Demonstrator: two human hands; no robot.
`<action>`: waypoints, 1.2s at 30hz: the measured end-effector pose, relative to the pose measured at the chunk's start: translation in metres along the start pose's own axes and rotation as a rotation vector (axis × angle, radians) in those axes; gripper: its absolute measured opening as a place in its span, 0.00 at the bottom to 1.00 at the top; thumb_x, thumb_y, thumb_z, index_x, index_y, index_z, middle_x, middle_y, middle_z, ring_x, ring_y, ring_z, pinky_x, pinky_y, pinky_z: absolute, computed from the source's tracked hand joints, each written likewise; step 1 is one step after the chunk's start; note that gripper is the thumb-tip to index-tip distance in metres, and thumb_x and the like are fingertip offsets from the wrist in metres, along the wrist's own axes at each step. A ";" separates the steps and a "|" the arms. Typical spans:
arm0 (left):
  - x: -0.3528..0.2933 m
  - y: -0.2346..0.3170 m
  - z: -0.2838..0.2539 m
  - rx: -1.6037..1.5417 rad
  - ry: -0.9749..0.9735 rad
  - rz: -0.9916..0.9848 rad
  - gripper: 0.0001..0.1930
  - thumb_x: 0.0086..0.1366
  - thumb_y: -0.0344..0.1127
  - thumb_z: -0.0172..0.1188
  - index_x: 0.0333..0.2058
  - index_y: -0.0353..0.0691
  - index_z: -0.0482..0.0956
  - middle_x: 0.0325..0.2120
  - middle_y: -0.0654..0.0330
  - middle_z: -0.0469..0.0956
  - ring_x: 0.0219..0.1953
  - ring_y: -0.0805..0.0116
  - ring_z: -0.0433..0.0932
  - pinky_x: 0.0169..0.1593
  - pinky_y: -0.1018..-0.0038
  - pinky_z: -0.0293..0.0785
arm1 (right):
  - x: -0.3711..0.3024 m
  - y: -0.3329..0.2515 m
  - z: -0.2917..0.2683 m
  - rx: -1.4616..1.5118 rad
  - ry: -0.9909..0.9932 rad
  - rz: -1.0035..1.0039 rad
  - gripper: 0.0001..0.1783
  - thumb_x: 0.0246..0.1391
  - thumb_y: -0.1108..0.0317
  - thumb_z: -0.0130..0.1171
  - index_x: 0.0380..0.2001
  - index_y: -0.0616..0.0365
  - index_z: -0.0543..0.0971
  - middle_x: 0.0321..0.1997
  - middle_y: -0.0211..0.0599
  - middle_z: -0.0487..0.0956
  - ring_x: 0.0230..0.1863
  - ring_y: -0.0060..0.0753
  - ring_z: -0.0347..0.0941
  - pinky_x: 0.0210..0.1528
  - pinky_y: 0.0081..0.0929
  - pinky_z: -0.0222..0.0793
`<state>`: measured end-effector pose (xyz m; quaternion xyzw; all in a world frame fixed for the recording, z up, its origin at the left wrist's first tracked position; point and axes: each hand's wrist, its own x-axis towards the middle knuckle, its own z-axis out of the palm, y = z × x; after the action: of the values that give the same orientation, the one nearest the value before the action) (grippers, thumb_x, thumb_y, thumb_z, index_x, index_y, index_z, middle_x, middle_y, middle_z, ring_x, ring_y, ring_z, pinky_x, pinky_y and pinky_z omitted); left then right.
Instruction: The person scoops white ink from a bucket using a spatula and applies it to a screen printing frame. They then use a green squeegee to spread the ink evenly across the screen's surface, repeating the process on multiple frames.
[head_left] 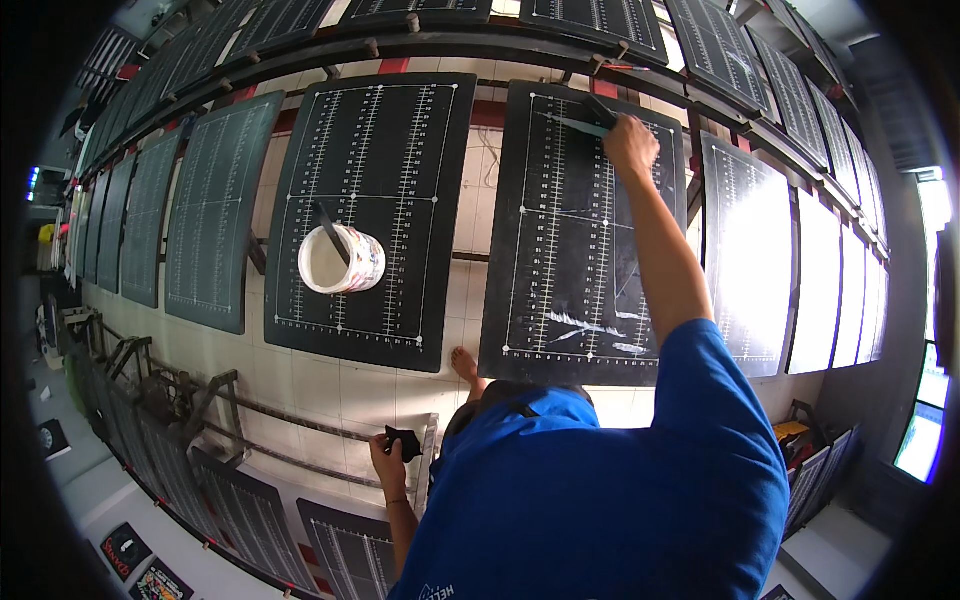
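**Black board half worked**

Your right hand grips a squeegee at the far end of the black printing board; white ink streaks remain near. Left hand clutches a dark rag. White ink pot sits left.

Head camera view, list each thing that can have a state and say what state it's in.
Right hand: closed on a dark scraper, pressed against the black board.
Left hand: closed on a black cloth.
White tub: open, lying on the neighbouring board, stick inside.
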<state>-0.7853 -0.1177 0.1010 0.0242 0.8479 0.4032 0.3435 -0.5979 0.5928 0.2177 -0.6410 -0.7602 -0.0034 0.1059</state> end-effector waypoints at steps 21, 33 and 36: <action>0.107 -0.118 -0.011 0.430 -0.237 0.027 0.15 0.56 0.35 0.68 0.39 0.29 0.84 0.30 0.51 0.84 0.32 0.62 0.82 0.40 0.68 0.76 | -0.360 0.034 -0.081 0.207 -0.298 -0.545 0.24 0.43 0.72 0.60 0.49 0.51 0.80 0.48 0.32 0.80 0.51 0.36 0.76 0.50 0.36 0.74; 0.134 -0.086 -0.022 -0.005 -0.373 -0.119 0.08 0.60 0.33 0.65 0.36 0.36 0.82 0.26 0.64 0.79 0.27 0.76 0.75 0.28 0.76 0.72 | -0.354 0.008 -0.057 0.186 -0.124 -0.214 0.29 0.38 0.76 0.59 0.50 0.49 0.80 0.50 0.31 0.80 0.51 0.39 0.76 0.52 0.34 0.73; 0.128 -0.082 -0.016 -0.024 -0.374 -0.158 0.08 0.61 0.33 0.64 0.37 0.36 0.82 0.28 0.63 0.79 0.29 0.76 0.77 0.29 0.76 0.73 | -0.393 -0.012 -0.073 0.217 -0.167 -0.297 0.26 0.42 0.75 0.55 0.50 0.54 0.78 0.48 0.32 0.78 0.52 0.36 0.73 0.51 0.34 0.71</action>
<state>-0.8729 -0.1429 -0.0215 0.0279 0.7638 0.3733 0.5258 -0.5368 0.1982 0.2253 -0.5047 -0.8484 0.1162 0.1096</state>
